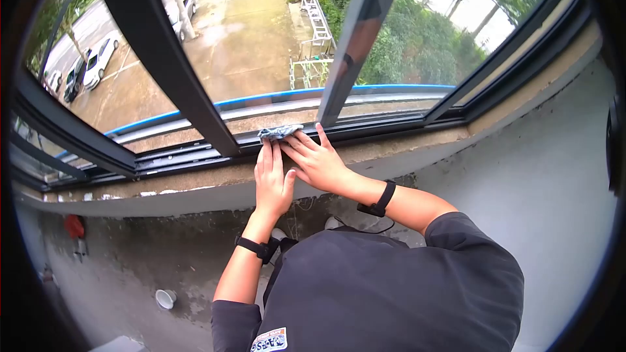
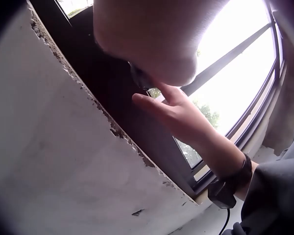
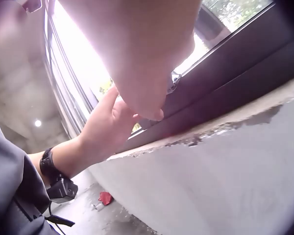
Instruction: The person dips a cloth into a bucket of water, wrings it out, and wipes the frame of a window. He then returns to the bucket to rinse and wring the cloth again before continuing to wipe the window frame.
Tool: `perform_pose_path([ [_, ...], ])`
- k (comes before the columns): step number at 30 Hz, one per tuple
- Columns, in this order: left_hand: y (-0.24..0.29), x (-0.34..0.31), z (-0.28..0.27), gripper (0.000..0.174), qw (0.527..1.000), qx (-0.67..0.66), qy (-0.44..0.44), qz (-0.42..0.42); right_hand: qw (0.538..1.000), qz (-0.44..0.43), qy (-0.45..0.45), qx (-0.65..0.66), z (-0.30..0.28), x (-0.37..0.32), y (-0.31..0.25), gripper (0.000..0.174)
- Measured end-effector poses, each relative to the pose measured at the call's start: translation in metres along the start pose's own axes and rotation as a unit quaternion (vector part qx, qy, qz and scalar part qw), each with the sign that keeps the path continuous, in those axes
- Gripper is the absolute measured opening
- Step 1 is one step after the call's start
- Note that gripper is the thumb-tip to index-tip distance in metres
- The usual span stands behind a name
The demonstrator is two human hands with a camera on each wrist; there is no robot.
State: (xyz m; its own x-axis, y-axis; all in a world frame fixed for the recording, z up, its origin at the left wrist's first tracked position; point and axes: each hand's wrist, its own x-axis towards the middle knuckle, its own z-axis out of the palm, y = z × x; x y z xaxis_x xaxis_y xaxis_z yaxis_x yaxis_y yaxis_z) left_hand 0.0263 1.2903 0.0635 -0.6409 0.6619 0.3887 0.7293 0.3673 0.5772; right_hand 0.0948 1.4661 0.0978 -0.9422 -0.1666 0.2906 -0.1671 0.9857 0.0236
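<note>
A crumpled grey-blue cloth [image 1: 280, 132] lies on the dark window track [image 1: 251, 146] at the bottom of the frame. My left hand [image 1: 272, 182] reaches up to it from below, its straight fingertips at the cloth's lower edge. From the right comes my right hand [image 1: 319, 164], fingers extended onto the cloth and one finger pointing up beside the window post. The two hands are close together, thumbs toward each other. In the left wrist view the right hand [image 2: 179, 115] shows beyond the blurred left one; a bit of cloth [image 3: 174, 82] shows in the right wrist view.
Dark window posts [image 1: 355, 42] rise behind the hands, with glass between them. A rough concrete sill [image 1: 391, 146] with chipped edges runs below the track, above a pale wall [image 3: 225, 171]. On the floor stand a white bucket [image 1: 165, 298] and a red object [image 1: 74, 226].
</note>
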Motion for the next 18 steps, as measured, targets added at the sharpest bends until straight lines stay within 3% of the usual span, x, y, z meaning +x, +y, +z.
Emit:
perform_pose_path([
  [10,0.128,0.073,0.085,0.084,0.967,0.079,-0.216,0.111,0.977,0.198,0.058,0.046,-0.001,-0.135,0.11,0.071],
  [14,0.184,0.103,0.117,0.08,0.952,0.056,-0.267,0.14,0.959,0.251,0.104,0.079,-0.001,-0.17,0.142,0.07],
  [18,0.228,0.13,0.152,0.079,0.939,0.074,-0.266,0.204,0.933,0.292,0.181,0.11,-0.014,-0.187,0.164,0.07],
])
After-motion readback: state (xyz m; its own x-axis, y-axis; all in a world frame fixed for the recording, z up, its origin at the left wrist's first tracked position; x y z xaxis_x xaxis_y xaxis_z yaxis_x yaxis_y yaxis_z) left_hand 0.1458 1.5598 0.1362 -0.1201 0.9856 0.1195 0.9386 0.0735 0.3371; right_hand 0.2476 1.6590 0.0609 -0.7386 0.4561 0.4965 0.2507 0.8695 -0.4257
